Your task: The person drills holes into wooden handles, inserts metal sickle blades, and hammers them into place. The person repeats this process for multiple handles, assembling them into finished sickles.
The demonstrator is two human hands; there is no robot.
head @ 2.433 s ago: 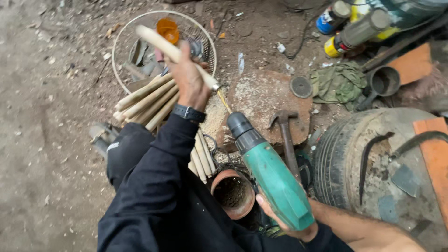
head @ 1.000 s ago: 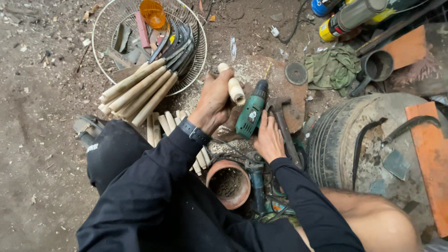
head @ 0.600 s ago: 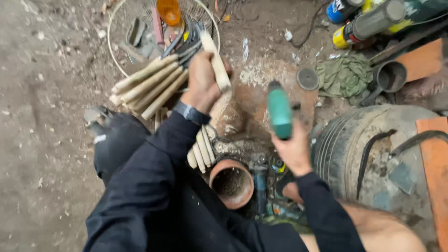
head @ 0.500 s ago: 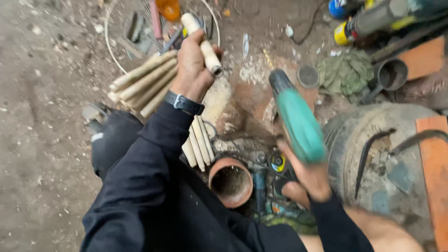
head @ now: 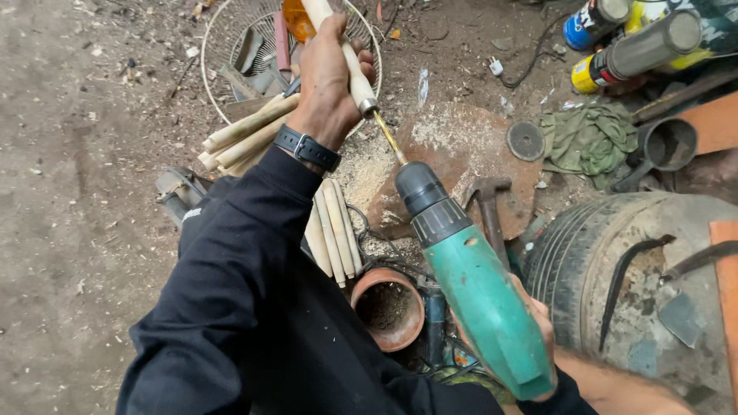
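The left hand (head: 327, 81) is wrapped tight around a pale wooden handle (head: 338, 46), which runs from about eleven o'clock at the top edge down to a small metal ferrule (head: 367, 105) just below the fingers. From that collar a thin brass-coloured bit (head: 389, 137) continues toward five o'clock into the dark chuck (head: 427, 204) of a green power drill (head: 480, 300), so bit and handle lie in one straight line. The right hand (head: 538, 338) is closed around the rear of the drill's body at the lower right, though only a few fingers show behind the housing. The handle looks light, stiff and dry, smooth enough to twist in the palm, so a full wrap near the ferrule seems the sound place to hold it; the drill is likely the heavier piece and wants a firm hold at its grip (the slim bit looks like the part most apt to bend). At nine o'clock from the left wrist lies a bundle of similar wooden sticks (head: 246, 138), resting on the rim of a wire basket (head: 223, 38). More sticks lie by the dark sleeve, beside a rusty pipe end (head: 388, 307). A hammer (head: 488, 204) rests on a sawdust-strewn block (head: 453, 154), with a worn tyre (head: 584, 253) at three o'clock.
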